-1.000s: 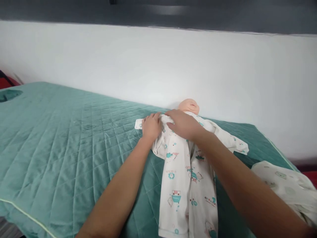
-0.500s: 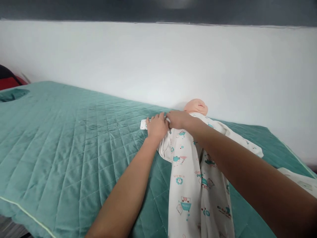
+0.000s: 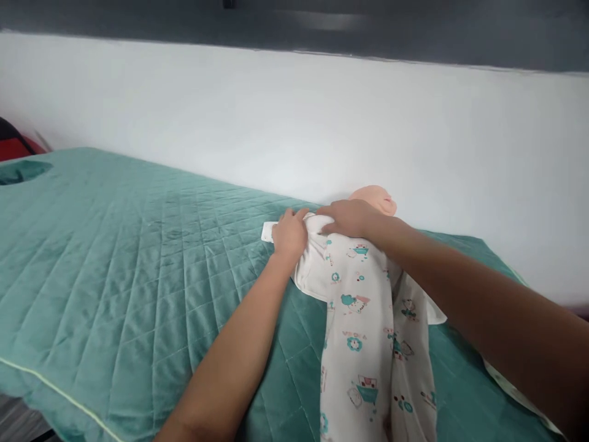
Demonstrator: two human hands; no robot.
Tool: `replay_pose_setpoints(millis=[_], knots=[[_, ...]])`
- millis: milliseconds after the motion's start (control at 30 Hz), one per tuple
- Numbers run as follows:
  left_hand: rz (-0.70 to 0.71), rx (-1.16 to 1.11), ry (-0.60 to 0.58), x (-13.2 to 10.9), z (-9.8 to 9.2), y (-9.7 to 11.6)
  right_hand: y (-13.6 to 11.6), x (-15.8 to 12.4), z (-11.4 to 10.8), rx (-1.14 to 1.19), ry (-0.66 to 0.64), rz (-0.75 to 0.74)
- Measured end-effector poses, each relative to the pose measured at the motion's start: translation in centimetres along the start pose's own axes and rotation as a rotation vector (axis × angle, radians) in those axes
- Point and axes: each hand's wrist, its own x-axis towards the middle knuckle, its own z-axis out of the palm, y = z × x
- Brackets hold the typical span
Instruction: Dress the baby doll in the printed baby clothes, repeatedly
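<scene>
A baby doll [image 3: 372,197] lies on its back on the green quilted bed cover, its head by the wall. White baby clothes [image 3: 356,319] with teal and pink prints cover its body and stretch toward me. My left hand [image 3: 291,234] is closed around the sleeve [image 3: 268,231] on the left, whose cuff sticks out past my fingers. Close beside it, my right hand [image 3: 347,218] grips the cloth near the doll's shoulder, thumb below and fingers above. My right forearm hides part of the doll's chest and its other sleeve.
The green quilted cover [image 3: 115,258] spreads widely to the left. A white wall [image 3: 207,116] with a dark band above stands behind it. More pale cloth [image 3: 510,387] lies at right under my forearm. A red and black object [image 3: 13,144] sits far left.
My right hand has shifted right, away from my left hand, pulling the cloth with it. The doll's head has turned to the right. My left hand stays on the sleeve.
</scene>
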Motion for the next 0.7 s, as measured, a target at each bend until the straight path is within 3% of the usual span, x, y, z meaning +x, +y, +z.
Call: replay_pose_setpoints(millis=[233, 500, 700], knots=[[-0.052, -0.043, -0.053, 0.1, 0.7, -0.8, 2.1, -2.4, -0.7, -0.039, 0.074, 0.047], [-0.018, 0.044, -0.096, -0.1, 0.5, -0.7, 2.7, -3.0, -1.2, 0.019, 0.106, 0.069], [0.008, 0.144, 0.006, -0.3, 0.0, -0.4, 1.4, -1.9, -0.3, 0.112, 0.124, 0.041]])
